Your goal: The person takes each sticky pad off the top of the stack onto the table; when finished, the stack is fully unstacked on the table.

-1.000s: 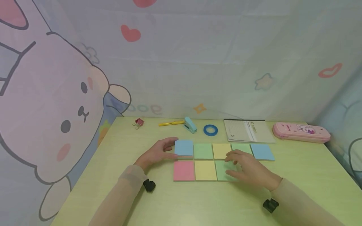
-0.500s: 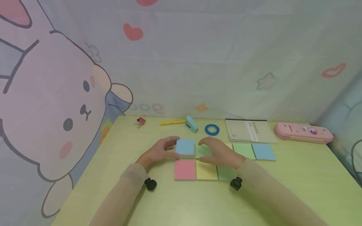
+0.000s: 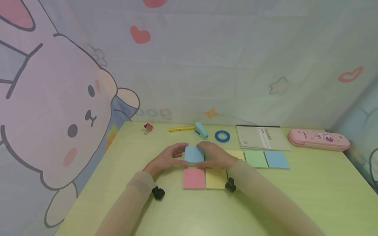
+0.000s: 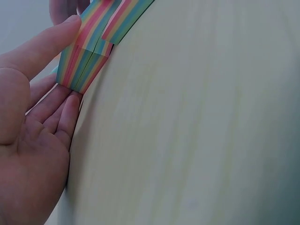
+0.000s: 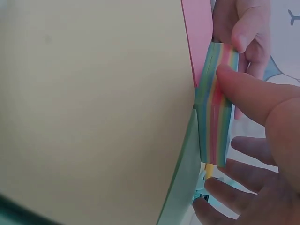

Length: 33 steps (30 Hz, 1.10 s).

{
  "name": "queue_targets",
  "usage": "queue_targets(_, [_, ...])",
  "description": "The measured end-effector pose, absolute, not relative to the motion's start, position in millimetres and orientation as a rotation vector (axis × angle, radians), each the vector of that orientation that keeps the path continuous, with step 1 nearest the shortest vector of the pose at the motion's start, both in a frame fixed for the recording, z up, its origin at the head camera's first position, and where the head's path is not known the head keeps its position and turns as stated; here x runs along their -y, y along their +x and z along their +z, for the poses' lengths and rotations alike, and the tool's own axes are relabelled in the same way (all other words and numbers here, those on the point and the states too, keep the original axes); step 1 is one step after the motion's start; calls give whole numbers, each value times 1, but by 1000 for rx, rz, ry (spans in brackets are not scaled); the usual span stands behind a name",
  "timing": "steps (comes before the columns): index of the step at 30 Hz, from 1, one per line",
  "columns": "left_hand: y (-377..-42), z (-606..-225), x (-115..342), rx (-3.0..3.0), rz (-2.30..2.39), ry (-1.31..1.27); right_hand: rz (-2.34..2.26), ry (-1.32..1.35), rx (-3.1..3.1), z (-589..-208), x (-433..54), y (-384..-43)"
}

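Left hand (image 3: 165,159) grips the left side of the sticky note stack (image 3: 194,154), thumb and fingers (image 4: 61,117) curled on its striped edge. Stack is square, no clear long axis, flat, blue sheet up, mid-table (image 3: 310,183), nearer the far edge. Right hand (image 3: 215,156) grips its right side, thumb on the layered edge. Pink note (image 3: 194,178) and yellow note (image 3: 215,178) lie just in front, toward the near edge.

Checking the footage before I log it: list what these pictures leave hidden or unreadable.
- Green note, head view: mostly covered by the right hand.
- Sticky pad top, wrist views: only its striped edge shows.
- Notebook print, head view: too small beyond the title.
- Left hand, left wrist view: cut off by the edge.
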<state>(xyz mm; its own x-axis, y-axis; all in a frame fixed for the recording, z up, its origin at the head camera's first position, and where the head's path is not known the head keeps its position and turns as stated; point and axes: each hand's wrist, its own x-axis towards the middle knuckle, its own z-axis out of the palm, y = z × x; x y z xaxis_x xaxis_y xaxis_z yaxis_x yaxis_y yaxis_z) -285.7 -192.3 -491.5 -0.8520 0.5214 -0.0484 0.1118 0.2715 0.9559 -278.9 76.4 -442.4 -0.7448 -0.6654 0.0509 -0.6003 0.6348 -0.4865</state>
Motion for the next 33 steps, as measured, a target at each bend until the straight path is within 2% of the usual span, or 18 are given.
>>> queue_targets(10, [-286, -493, 189, -2204, 1592, 572, -705, -1080, -2752, -447, -75, -284])
queue_targets(18, [-283, -491, 190, -2196, 1591, 541, -701, -1124, -2834, -456, -93, -282])
queue_targets(33, [-281, -489, 191, -2212, 1586, 505, -1000, -989, -2840, -450, -188, -234])
